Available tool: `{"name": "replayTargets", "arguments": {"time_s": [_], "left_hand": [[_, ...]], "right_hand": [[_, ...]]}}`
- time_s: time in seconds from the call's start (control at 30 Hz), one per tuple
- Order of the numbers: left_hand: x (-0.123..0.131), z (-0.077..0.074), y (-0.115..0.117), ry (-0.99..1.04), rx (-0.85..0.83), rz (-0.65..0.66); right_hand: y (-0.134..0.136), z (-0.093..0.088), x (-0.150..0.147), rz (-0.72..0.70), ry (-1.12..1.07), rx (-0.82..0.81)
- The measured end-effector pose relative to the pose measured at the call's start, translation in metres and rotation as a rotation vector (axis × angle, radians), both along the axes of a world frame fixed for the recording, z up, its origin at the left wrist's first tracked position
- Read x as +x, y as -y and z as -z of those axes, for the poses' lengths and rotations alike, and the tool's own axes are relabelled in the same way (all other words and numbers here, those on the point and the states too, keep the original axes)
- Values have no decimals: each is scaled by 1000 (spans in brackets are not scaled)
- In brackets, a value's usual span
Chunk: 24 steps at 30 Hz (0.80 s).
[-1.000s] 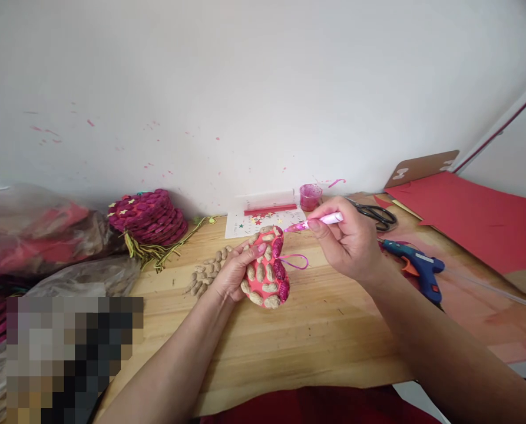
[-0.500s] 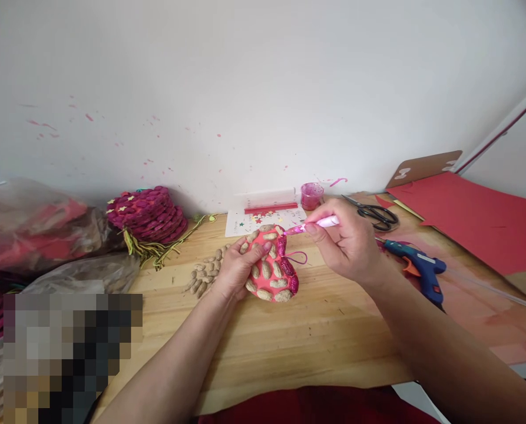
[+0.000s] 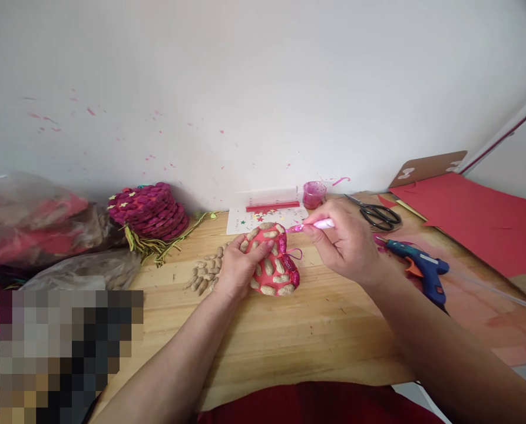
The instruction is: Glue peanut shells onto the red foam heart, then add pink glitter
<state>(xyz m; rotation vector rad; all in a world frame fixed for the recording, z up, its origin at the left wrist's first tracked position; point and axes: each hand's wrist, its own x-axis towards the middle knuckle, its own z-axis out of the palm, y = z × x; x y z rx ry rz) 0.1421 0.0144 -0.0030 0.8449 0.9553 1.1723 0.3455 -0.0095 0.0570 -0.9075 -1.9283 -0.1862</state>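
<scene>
My left hand (image 3: 240, 265) grips a red cutout covered with peanuts (image 3: 269, 268), thumb on its face and the other fingers behind. Peanuts along its right edge are coated magenta; the others are bare tan. A thin cord loop (image 3: 295, 254) sticks out from that edge. Pinched in my right hand (image 3: 344, 241) is a paintbrush (image 3: 318, 225) with a pale handle and pink-stained front. Its tip is at the upper right edge of the cutout, by the peanuts there; whether it touches cannot be told. Loose peanuts (image 3: 204, 272) lie on the table behind my left hand.
A cup of pink paint (image 3: 314, 194) stands by the wall. Scissors (image 3: 380, 217), a blue glue gun (image 3: 422, 268) and red sheets (image 3: 475, 224) lie to the right. Stacked magenta peanut pieces (image 3: 150, 212) and plastic bags (image 3: 46, 229) are at left. Star stickers (image 3: 260, 218) lie on paper.
The cutout has tilted slightly in my left hand, its lower edge sitting a little higher. My right hand and the paintbrush have shifted only slightly. The view has moved a little.
</scene>
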Motion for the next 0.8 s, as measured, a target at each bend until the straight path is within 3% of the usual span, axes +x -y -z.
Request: {"name": "replayTargets", "arguments": {"time_s": [0.2, 0.43, 0.8], "left_hand": [[-1, 5, 0, -39, 52, 1], [-1, 4, 0, 1, 30, 40], [-2, 10, -4, -56, 49, -3]], "right_hand": [[0, 7, -7, -45, 56, -70], [-2, 15, -12, -103, 95, 6], [-5, 18, -11, -81, 121, -33]]}}
